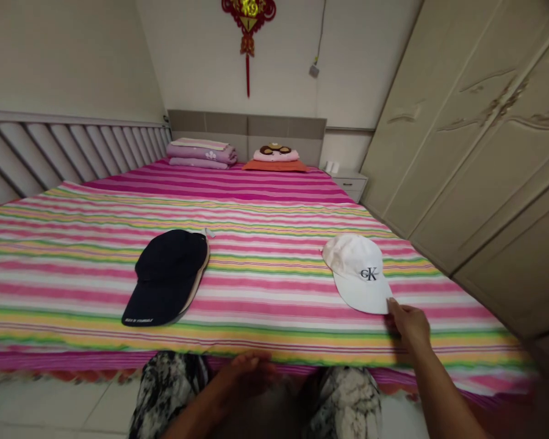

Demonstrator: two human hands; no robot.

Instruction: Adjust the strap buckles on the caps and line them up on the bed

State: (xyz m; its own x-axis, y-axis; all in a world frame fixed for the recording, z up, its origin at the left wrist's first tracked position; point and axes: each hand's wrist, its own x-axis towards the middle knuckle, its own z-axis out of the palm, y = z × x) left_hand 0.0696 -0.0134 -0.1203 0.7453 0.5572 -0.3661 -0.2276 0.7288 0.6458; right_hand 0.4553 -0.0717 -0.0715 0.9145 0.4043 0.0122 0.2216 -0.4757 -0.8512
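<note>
A white baseball cap with dark letters on its front lies on the striped bed cover, its brim pointing toward me and a little right. My right hand pinches the brim's right corner between thumb and fingers. To the left, a dark navy baseball cap rests on the cover, brim toward me, small pale lettering along its edge; neither hand touches it. My left hand hovers near the bed's front edge above my lap, slightly blurred, its fingers loosely apart and holding nothing.
The striped cover spreads across the bed's front. Folded purple bedding and an orange pillow sit by the headboard. A white rail runs along the left; a nightstand and cream wardrobe stand on the right.
</note>
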